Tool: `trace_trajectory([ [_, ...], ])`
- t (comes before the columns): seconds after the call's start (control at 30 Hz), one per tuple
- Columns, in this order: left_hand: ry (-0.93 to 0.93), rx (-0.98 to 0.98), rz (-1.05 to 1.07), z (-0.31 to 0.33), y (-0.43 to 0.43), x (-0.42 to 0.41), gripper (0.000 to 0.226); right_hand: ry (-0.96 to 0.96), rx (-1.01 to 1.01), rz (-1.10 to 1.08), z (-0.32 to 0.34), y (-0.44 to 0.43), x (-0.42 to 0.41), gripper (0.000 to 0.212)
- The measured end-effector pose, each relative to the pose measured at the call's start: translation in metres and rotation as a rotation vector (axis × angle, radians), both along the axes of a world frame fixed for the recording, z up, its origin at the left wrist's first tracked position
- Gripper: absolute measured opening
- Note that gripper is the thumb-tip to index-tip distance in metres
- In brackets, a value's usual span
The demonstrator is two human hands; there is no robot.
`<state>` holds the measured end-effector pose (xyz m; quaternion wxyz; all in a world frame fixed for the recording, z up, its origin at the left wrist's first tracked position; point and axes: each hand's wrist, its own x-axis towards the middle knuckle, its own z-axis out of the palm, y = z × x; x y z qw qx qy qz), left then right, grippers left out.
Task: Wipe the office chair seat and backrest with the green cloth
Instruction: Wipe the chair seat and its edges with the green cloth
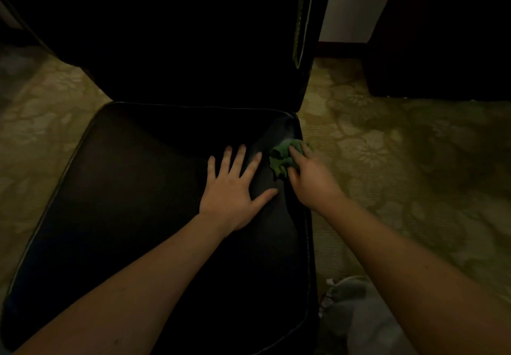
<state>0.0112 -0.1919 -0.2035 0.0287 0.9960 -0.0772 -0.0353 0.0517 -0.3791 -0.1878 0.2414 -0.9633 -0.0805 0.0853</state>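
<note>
- Carpet (41, 111): floral pattern, pale green-beige, dimly lit; lies to the left and right of the seat.
- Seat (124, 189): black, glossy, pale piping round the edge; fills the lower left and middle of the view.
- Backrest (179, 37): black, upright behind the seat, meeting its rear edge; detail lost in shadow.
- Left hand (232, 189): flat on the seat, right of its centre; palm down, fingers straight and spread, holding nothing.
- Cloth (279, 161): green, bunched; on the seat's right edge near the rear corner, just beside the left hand.
- Right hand (312, 180): over the seat's right edge; fingers curled on the cloth, holding it against the seat.
- Wall (348, 1): pale strip, behind and right of the seat.
- Pale bundle (356, 316): on the carpet just right of the seat's front corner; blurred, kind unclear.
- Dark furniture (442, 50): on the carpet, behind and well right of the seat.
</note>
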Motion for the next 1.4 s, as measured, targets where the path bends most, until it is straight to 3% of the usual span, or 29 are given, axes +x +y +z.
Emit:
trace_trajectory([
  [0.5, 0.151, 0.020, 0.016, 0.013, -0.011, -0.015, 0.079, 0.001, 0.075, -0.078, 0.000, 0.003, -0.002, 0.054],
  [1.4, 0.102, 0.002, 0.001, 0.008, -0.008, -0.030, 0.089, 0.015, 0.011, -0.090, -0.001, 0.005, -0.055, 0.053],
])
